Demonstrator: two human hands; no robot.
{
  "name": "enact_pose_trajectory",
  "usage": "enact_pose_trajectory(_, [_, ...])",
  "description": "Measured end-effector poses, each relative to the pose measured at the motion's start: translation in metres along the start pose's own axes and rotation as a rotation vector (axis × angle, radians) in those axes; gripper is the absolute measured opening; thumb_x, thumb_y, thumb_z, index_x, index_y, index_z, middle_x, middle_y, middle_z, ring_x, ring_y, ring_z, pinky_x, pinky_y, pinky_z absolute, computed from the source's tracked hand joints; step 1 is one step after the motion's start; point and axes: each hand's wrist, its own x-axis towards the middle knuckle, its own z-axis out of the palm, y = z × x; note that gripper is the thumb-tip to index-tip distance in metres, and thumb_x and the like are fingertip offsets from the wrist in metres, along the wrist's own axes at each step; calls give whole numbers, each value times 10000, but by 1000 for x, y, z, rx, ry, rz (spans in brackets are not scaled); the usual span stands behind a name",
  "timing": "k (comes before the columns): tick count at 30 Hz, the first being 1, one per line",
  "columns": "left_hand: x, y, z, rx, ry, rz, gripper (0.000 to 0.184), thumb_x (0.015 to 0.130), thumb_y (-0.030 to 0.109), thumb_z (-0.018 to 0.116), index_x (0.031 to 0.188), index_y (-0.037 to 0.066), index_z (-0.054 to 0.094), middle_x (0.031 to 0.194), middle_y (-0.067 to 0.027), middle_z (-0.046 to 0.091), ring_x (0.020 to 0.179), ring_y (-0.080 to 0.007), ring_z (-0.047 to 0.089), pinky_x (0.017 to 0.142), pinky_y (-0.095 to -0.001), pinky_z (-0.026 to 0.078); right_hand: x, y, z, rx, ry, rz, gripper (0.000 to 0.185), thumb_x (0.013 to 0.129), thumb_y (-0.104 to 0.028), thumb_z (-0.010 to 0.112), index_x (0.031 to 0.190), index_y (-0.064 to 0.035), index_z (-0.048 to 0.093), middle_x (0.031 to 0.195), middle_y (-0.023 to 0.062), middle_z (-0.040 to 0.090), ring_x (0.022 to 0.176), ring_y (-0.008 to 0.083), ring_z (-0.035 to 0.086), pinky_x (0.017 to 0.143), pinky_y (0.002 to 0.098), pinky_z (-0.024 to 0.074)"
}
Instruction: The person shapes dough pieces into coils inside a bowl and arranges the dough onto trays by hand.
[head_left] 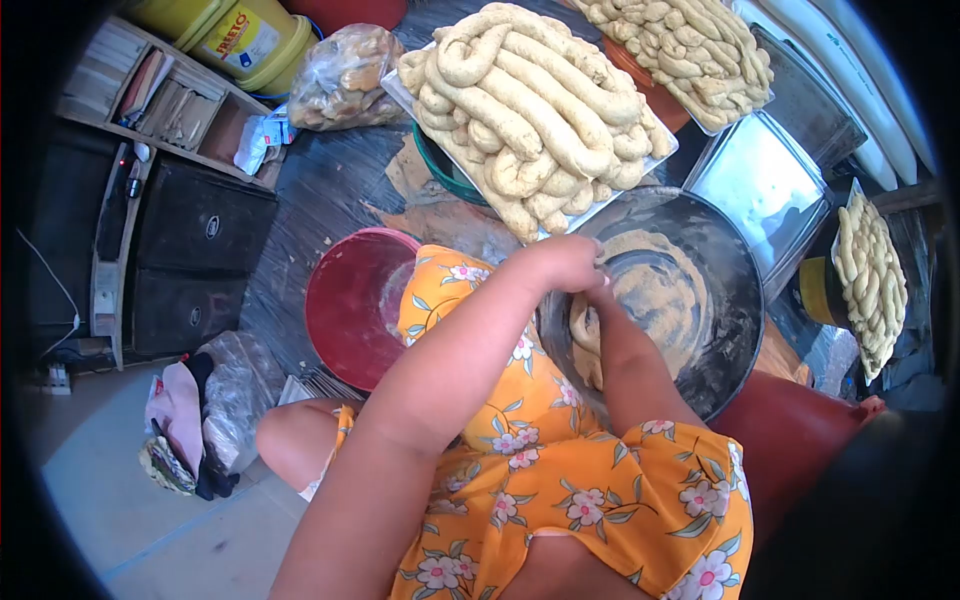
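A wide black basin (735,300) holds light-brown powder (665,290). My left hand (567,263) is over its upper left part, with the fingers curled closed; what they hold, if anything, is hidden. Just below and touching it is my right hand (598,293), its fingers mostly covered by the left one. A powdered dough strip (585,335) lies in the basin beside my right wrist. Beyond the hands, a white tray (660,146) is heaped with long, coated dough rolls (530,100).
A red tub (350,310) stands left of the basin. Two more dough-laden trays are at the upper right (690,60) and far right (870,280), near empty metal trays (765,190). A bulging plastic bag (345,75) and yellow bucket (240,45) are upper left.
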Motion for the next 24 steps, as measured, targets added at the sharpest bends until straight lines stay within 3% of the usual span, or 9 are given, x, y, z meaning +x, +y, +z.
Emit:
enact_pose_trajectory(1, [3, -2, 1, 16, -12, 2, 572, 793, 368, 614, 1231, 14, 517, 1166, -224, 571, 1088, -342, 546, 929, -367, 426, 0, -7, 2, -2, -147, -16, 498, 783, -281, 563, 1224, -57, 507, 1309, 169, 438, 1222, 345, 400, 1016, 427, 342])
enact_pose_trajectory(4, [11, -5, 3, 65, -36, 1, 576, 795, 365, 616, 1240, 14, 508, 1151, -224, 579, 1068, -345, 557, 922, -371, 429, -50, -31, 48, -350, 184, 13, 618, 760, -302, 560, 1291, -25, 410, 1318, 196, 420, 1262, 379, 355, 1072, 399, 281])
enact_pose_trajectory(7, [8, -1, 0, 13, -2, 19, 586, 798, 371, 618, 1245, 10, 501, 1164, -225, 571, 1083, -342, 549, 929, -369, 425, -95, -34, 23, -523, -31, -162, 642, 719, -316, 606, 1261, -14, 442, 1319, 222, 411, 1177, 366, 453, 998, 366, 366])
enact_pose_trajectory(10, [10, 0, 1, 7, 7, 16, 592, 800, 378, 619, 1245, 6, 500, 1182, -224, 561, 1103, -339, 537, 940, -366, 416, -120, -20, 13, -132, -290, -30, 678, 679, -323, 677, 1235, -2, 461, 1206, 179, 513, 1147, 326, 471, 999, 350, 355])
enact_pose_trajectory(13, [11, 5, 2, 17, 9, 15, 590, 800, 377, 620, 1248, 13, 500, 1197, -221, 553, 1119, -335, 529, 950, -363, 410, -143, -15, -2, 458, -548, 278, 596, 692, -278, 705, 1182, -7, 502, 1062, 140, 583, 1047, 263, 524, 943, 344, 399])
enact_pose_trajectory(16, [13, 10, 4, 53, -11, 21, 589, 798, 378, 621, 1248, 18, 503, 1198, -219, 554, 1119, -334, 529, 952, -365, 408, -132, -2, -8, 1104, -1186, 340, 475, 770, -249, 668, 1168, -53, 496, 947, 73, 617, 811, 219, 607, 718, 360, 499])
enact_pose_trajectory(21, [13, 16, 7, 46, 4, 25, 579, 797, 370, 619, 1243, 18, 509, 1193, -216, 558, 1115, -332, 533, 946, -369, 413, -96, -15, -73, 1577, -380, 314, 330, 815, -237, 612, 1105, -100, 533, 947, 34, 606, 810, 176, 590, 710, 342, 499])
enact_pose_trajectory(23, [14, 16, 7, 42, 6, 23, 579, 796, 368, 619, 1242, 16, 510, 1189, -217, 560, 1110, -332, 536, 942, -369, 415, -50, 9, -66, 1905, 175, -67, 402, 809, -250, 602, 1162, -79, 513, 1017, 74, 583, 888, 181, 581, 760, 341, 494])
enact_pose_trajectory(24, [14, 16, 7, 45, 2, 25, 580, 795, 368, 620, 1242, 15, 510, 1186, -217, 562, 1106, -332, 539, 940, -369, 417, -50, 6, -71, 1745, 345, 86, 425, 817, -245, 593, 1185, -56, 495, 1017, 90, 583, 871, 191, 584, 741, 344, 494])
